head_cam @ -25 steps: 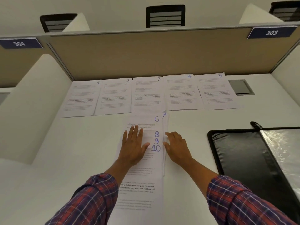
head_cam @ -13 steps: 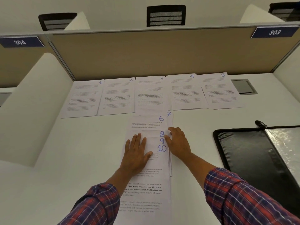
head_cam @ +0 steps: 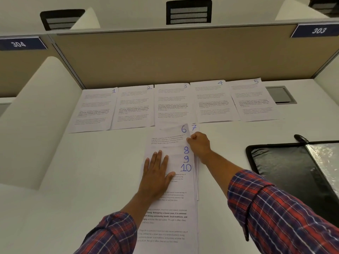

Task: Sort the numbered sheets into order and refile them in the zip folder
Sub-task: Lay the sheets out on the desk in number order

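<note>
- White desk [head_cam: 91, 171], walled by a tan partition [head_cam: 165, 57] bearing blue plates 304 [head_cam: 19, 44] and 303 [head_cam: 318, 30].
- Along the partition lie five printed sheets side by side, edges touching or slightly overlapping: sheet 1 [head_cam: 95, 109], sheet 2 [head_cam: 134, 107], sheet 3 [head_cam: 172, 105], sheet 4 [head_cam: 213, 101], sheet 5 [head_cam: 253, 99].
- Below sheet 3 a fanned stack [head_cam: 170, 217] runs toward the camera, showing corner numbers 6, 7, 8, 9 and 10.
- Left hand [head_cam: 157, 176] lies flat on the stack, fingers spread and released, pressing the paper down.
- Right hand [head_cam: 199, 143] is curled at the stack's right edge, fingertips pinching the corner of sheet 6 [head_cam: 168, 136], which is lifted slightly.
- Both forearms wear red-and-blue plaid sleeves [head_cam: 275, 208].
- Far right, the black zip folder [head_cam: 286, 169] lies open on the desk, well apart from the stack.
- Behind it, a grey recessed panel [head_cam: 279, 95] is set in the desk.
</note>
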Motion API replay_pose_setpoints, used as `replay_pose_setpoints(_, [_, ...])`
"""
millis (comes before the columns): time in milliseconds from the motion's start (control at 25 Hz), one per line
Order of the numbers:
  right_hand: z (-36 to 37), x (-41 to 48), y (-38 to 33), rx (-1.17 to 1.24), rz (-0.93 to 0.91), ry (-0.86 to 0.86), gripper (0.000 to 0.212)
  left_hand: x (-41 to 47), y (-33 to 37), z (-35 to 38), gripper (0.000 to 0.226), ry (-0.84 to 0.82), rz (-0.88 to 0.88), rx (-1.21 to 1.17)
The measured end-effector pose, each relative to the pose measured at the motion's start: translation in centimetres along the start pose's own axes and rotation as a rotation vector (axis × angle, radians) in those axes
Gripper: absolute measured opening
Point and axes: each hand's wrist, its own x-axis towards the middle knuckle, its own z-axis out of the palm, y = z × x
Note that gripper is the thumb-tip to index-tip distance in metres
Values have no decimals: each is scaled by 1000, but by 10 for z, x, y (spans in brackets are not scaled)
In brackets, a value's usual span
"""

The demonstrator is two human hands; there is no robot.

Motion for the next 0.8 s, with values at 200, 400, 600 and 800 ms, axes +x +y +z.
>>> replay_pose_setpoints(200, [-19,-24,-30,120,-140,102,23,-3,-3,1,88,24,27,-12])
replay_pose_setpoints(400, [-58,-40,-52,65,-315,256,20,-3,-3,2,88,31,29,-49])
replay_pose_setpoints(600, [-119,-51,-57,160,-468,382,12,2,7,-7,99,46,-47,-33])
replay_pose_setpoints(800, [-178,-58,-45,333,-513,421,13,37,62,-39,76,294,-118,-249])
